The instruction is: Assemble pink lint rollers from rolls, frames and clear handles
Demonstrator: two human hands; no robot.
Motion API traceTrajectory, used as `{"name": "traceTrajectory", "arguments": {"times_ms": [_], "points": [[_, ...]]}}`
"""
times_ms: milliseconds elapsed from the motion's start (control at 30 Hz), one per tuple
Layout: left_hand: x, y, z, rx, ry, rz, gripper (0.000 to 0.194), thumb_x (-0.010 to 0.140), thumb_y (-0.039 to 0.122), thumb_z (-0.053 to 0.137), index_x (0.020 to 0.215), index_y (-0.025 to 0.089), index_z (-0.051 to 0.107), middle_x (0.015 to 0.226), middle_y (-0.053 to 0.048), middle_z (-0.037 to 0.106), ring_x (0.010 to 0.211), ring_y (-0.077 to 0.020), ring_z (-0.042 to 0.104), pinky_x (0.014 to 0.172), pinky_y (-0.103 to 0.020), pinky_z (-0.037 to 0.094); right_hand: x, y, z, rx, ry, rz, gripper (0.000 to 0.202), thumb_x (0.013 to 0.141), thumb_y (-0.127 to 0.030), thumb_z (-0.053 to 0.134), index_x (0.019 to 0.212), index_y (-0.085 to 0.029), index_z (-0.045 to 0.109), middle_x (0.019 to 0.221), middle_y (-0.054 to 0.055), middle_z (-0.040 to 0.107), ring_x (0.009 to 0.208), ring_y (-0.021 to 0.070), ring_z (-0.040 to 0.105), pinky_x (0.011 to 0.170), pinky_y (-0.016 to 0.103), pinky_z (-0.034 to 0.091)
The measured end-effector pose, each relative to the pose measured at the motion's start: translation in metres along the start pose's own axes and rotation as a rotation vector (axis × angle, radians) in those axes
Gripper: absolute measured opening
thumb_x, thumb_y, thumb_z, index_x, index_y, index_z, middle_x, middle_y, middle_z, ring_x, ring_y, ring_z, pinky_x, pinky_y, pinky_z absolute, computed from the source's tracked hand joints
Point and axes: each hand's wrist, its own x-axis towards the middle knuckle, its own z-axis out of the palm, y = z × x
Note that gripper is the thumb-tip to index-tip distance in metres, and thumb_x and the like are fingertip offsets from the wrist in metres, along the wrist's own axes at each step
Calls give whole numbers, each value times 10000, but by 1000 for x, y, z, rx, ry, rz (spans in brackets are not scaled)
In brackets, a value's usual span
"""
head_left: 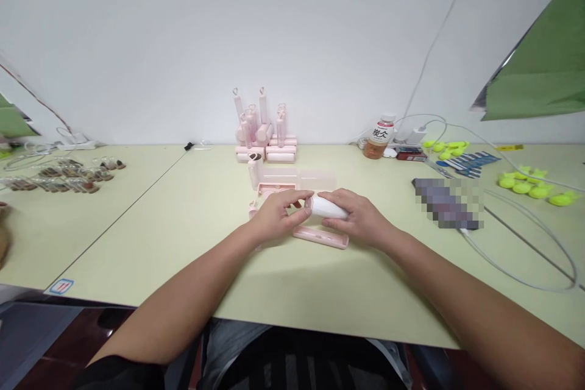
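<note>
With left hand (276, 216) pinching one end and right hand (364, 219) wrapped around the white roller (331, 208), could drop it onto the pink tray (320, 239) through slack fingers.

White cylinder (329, 208), pale-pink shell (321, 237), pale yellow-green table (356, 295), whitish wall (292, 24)

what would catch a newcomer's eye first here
Probably the white roll at the centre, with the left hand at its pinkish end and the right hand gripping the other. Behind it, pink rollers are piled against the white wall. Far right, neon-yellow pieces stand out on the pale table.
</note>
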Motion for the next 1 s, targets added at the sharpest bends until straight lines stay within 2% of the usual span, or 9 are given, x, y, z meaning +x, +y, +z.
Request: {"name": "traceTrajectory", "arguments": {"times_ms": [267, 400, 500, 567, 667, 733, 833, 1000], "points": [[2, 1, -9, -20, -67, 32, 291, 829, 314, 635, 1086, 198, 709, 964, -37, 726, 862, -170, 637, 813, -292, 503, -3, 8, 4, 10, 32, -122, 428, 824, -359, 674, 1240, -259, 657, 959, 88, 661, 871, 255, 619, 737, 381, 518], [2, 2, -7, 34, -50, 54, 245, 794, 258, 622, 1016, 196, 707, 903, -16, 715, 811, -150, 623, 765, -270, 492, -3, 9, 6, 40, 22, -111, 416, 814, -351, 683, 1214, -237, 661, 998, 97, 664, 904, 259, 615, 779, 406, 517], [3, -3, -2, 1, 41, 10, 259, 755, 226, 621, 997, 177, 696, 897, -20, 717, 793, -144, 636, 765, -267, 503, -2, 8, 6, 205, 68, 42, 514, 754, -373, 736, 1238, -232, 634, 1083, 97, 655, 936, 261, 617, 815, 429, 526], [5, -7, 1, -87, 89, -66, 275, 748, 229, 619, 1007, 165, 687, 921, -37, 725, 796, -150, 652, 765, -274, 514, -1, 7, 4, 427, 112, 201, 542, 740, -361, 726, 1255, -238, 611, 1137, 94, 642, 944, 256, 617, 762, 414, 554], [8, -13, 5, -261, 153, -185, 314, 750, 263, 630, 1042, 153, 660, 967, -69, 729, 857, -179, 675, 777, -293, 523, 2, 4, -1, 828, 145, 391, 424, 742, -286, 653, 1164, -240, 657, 1178, 81, 643, 915, 232, 622, 659, 370, 586], [10, -15, 7, -330, 190, -235, 335, 747, 274, 629, 1056, 146, 639, 960, -78, 726, 874, -192, 676, 776, -302, 521, 4, 2, -5, 1019, 155, 470, 332, 724, -240, 628, 1045, -220, 713, 1163, 75, 661, 924, 224, 627, 678, 365, 607], [10, -16, 7, -338, 205, -276, 330, 757, 268, 594, 1064, 151, 620, 887, -53, 710, 803, -176, 657, 730, -293, 506, 6, -1, -8, 1129, 146, 547, 264, 700, -185, 634, 931, -190, 762, 1108, 76, 690, 982, 233, 636, 775, 373, 625], [10, -16, 7, -304, 223, -314, 299, 807, 250, 522, 1093, 175, 568, 726, 16, 633, 696, -141, 621, 700, -271, 475, 6, -2, -9, 1147, 89, 553, 275, 695, -166, 670, 944, -189, 784, 1093, 77, 714, 1016, 246, 652, 846, 401, 625]]}}
